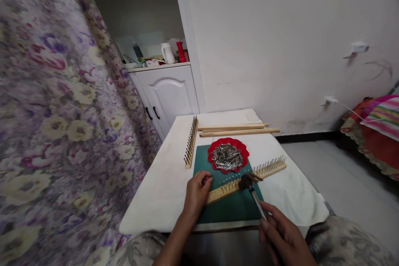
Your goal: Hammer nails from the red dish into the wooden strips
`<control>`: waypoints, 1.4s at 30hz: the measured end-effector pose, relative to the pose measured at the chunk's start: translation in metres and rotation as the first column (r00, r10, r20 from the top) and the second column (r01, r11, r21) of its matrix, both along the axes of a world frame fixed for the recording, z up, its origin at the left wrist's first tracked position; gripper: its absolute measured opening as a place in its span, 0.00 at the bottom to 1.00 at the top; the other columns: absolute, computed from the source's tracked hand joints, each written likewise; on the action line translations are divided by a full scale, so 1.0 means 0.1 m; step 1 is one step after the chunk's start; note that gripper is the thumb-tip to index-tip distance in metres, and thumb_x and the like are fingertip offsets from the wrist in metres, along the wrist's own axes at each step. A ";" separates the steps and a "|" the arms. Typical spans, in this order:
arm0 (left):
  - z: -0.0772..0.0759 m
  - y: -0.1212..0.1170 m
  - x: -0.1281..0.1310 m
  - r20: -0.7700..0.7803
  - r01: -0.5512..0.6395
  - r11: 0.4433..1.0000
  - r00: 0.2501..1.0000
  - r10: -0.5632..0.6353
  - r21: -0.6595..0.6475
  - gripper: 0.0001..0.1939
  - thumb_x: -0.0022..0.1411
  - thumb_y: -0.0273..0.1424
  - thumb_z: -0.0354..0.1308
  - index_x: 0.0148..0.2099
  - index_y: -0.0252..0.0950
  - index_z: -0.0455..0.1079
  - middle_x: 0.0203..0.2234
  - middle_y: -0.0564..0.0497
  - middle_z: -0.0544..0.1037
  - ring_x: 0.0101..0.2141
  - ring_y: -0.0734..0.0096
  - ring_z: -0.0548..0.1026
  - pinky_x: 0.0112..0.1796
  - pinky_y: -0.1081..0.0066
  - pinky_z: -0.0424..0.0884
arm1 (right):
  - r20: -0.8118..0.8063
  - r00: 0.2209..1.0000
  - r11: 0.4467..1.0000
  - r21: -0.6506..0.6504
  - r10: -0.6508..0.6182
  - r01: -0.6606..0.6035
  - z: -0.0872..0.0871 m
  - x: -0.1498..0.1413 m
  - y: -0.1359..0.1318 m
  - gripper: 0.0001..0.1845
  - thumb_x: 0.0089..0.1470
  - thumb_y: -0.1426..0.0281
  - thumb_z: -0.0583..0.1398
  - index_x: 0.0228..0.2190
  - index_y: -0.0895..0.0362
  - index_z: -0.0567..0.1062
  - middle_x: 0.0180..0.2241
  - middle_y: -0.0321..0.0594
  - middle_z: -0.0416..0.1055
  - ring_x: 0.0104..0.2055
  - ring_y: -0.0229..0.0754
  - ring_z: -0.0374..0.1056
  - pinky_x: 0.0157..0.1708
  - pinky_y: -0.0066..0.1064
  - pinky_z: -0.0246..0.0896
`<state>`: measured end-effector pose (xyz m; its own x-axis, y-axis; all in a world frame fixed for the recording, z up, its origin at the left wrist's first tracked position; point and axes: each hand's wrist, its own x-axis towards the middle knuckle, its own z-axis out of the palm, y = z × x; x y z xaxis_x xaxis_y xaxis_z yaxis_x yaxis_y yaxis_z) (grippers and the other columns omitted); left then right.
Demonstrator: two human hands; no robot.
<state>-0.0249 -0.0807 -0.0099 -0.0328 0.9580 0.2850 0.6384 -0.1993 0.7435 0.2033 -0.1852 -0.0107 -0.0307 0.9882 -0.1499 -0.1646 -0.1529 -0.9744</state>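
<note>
My right hand is wrapped round the handle of a claw hammer. The dark hammer head hangs over a wooden strip with rows of nails standing up in it. My left hand rests at the strip's near left end, its fingers curled together; whatever they pinch, if anything, is hidden. Beneath the strip lies a green mat. Just beyond, a red scalloped bowl holds a heap of loose nails.
Another nail-studded strip lies along the table's left side. Bare wooden strips lie at the back. A white cloth covers the table. A floral curtain hangs at left, and a white cabinet stands behind.
</note>
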 end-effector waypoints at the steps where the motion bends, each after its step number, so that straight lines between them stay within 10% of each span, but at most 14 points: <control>1: 0.04 0.07 0.01 -0.038 0.018 1.000 0.999 -0.018 0.010 0.06 0.57 0.29 0.52 0.34 0.36 0.71 0.27 0.52 0.73 0.30 0.70 0.71 0.33 0.74 0.64 | 0.000 1.000 1.000 -0.004 -0.006 0.006 0.00 0.01 0.00 0.29 0.50 0.51 0.59 0.47 0.56 0.67 0.17 0.28 0.66 0.11 0.29 0.50 0.09 0.21 0.38; 7: 0.24 0.54 0.19 -0.354 0.198 0.976 0.909 -0.219 -0.094 0.07 0.57 0.26 0.53 0.34 0.36 0.73 0.33 0.49 0.75 0.36 0.68 0.72 0.37 0.72 0.64 | -0.042 0.998 0.999 0.020 0.045 -0.044 -0.01 0.08 0.03 0.28 0.49 0.52 0.60 0.46 0.57 0.68 0.18 0.31 0.67 0.18 0.36 0.61 0.14 0.22 0.49; 17: 0.21 1.07 0.44 -0.514 0.235 0.905 0.759 -0.399 -0.356 0.06 0.44 0.21 0.57 0.26 0.35 0.75 0.24 0.50 0.78 0.29 0.67 0.73 0.31 0.74 0.64 | -0.007 0.994 0.995 -0.004 0.105 -0.105 -0.15 0.21 0.09 0.32 0.52 0.50 0.56 0.49 0.59 0.62 0.18 0.28 0.65 0.14 0.30 0.53 0.14 0.22 0.41; 42: 0.17 1.08 0.67 -0.488 0.147 0.967 0.841 -0.234 -0.210 0.02 0.50 0.27 0.58 0.28 0.37 0.72 0.33 0.45 0.77 0.38 0.59 0.73 0.40 0.67 0.65 | -0.005 0.999 0.998 0.029 0.048 -0.047 -0.30 0.25 0.12 0.32 0.51 0.49 0.56 0.48 0.59 0.66 0.16 0.30 0.66 0.15 0.35 0.55 0.16 0.24 0.45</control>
<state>0.0425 0.0272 0.0076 0.2619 0.9634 0.0564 0.8946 -0.2643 0.3604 0.2280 -0.1730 -0.0405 -0.0786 0.9896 -0.1208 -0.1635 -0.1324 -0.9776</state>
